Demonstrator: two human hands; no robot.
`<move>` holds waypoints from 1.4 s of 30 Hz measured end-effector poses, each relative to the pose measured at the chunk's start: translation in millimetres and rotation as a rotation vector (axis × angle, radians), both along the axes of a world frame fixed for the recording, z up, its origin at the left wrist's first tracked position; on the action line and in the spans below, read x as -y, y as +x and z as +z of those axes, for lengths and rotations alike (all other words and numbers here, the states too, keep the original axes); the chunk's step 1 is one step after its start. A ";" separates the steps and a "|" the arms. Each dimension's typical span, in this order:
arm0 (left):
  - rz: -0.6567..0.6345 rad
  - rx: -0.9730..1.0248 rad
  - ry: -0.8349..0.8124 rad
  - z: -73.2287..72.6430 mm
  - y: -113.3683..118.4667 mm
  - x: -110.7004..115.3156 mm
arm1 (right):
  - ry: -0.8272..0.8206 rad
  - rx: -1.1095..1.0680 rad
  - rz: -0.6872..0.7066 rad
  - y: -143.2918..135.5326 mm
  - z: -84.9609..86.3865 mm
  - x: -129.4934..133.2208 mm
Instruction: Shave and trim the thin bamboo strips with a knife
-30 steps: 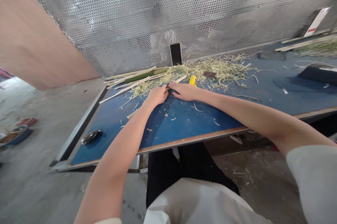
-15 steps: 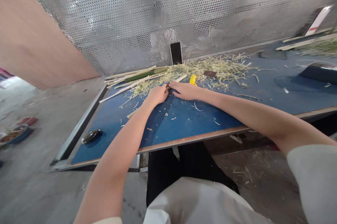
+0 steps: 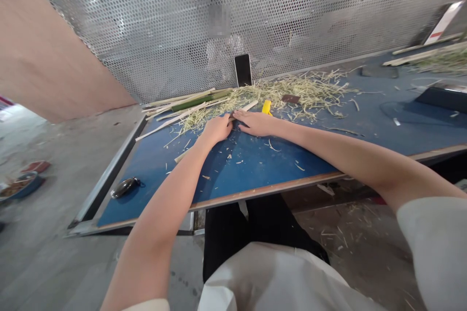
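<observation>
Clasping a strip [image 3: 251, 105], left hand [image 3: 218, 129]; right hand [image 3: 256, 122], grip unclear; basin [image 3: 29, 187] holding brown bits [image 3: 16, 187].

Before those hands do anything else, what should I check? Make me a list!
1. Both hands close together: ok, left hand and right hand nearly meet.
2. Left hand's grip: cannot tell, its fingertips are hidden.
3. Phone standing up: ok.
4. Table free of shavings: not ok, they're heaped beyond the hands.
5. Yellow thing clear of right wrist: cannot tell.
</observation>
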State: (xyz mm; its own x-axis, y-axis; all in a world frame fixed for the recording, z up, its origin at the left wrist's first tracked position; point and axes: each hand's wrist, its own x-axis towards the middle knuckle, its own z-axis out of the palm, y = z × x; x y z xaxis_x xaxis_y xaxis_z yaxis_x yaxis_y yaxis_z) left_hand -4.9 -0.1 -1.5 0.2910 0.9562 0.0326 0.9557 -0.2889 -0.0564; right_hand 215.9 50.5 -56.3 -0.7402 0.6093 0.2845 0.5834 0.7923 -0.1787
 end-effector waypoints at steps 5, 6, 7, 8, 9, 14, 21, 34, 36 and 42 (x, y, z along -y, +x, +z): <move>-0.004 -0.009 0.005 0.5 0.2 0.7 | -0.001 -0.012 0.024 1.3 -1.5 -2.0; -0.006 -0.008 0.006 0.4 0.2 0.7 | -0.007 -0.007 0.019 1.2 -1.0 -1.7; -0.009 -0.009 0.008 0.2 0.0 0.6 | -0.011 -0.003 0.013 1.1 -0.4 -1.4; -0.012 -0.010 0.010 0.0 -0.1 0.4 | -0.014 0.000 0.009 0.9 0.3 -0.9; -0.014 -0.013 0.013 -0.2 -0.3 0.2 | -0.014 0.002 0.007 0.8 0.9 -0.6; -0.019 -0.010 0.014 -2.3 -1.8 -2.0 | -0.007 0.009 0.003 0.9 1.2 -0.7; -0.013 0.006 0.007 -2.4 -1.9 -2.1 | -0.008 0.031 -0.017 -0.1 3.3 1.7; -0.014 0.002 -0.002 2.3 1.2 2.7 | 0.011 -0.005 0.008 2.0 -1.7 -2.6; -0.013 0.011 -0.004 1.3 0.9 2.0 | 0.011 -0.006 0.009 2.3 -2.5 -3.3; -0.010 0.000 0.002 -1.9 -0.4 -1.2 | 0.004 -0.012 0.013 2.5 -0.7 -1.5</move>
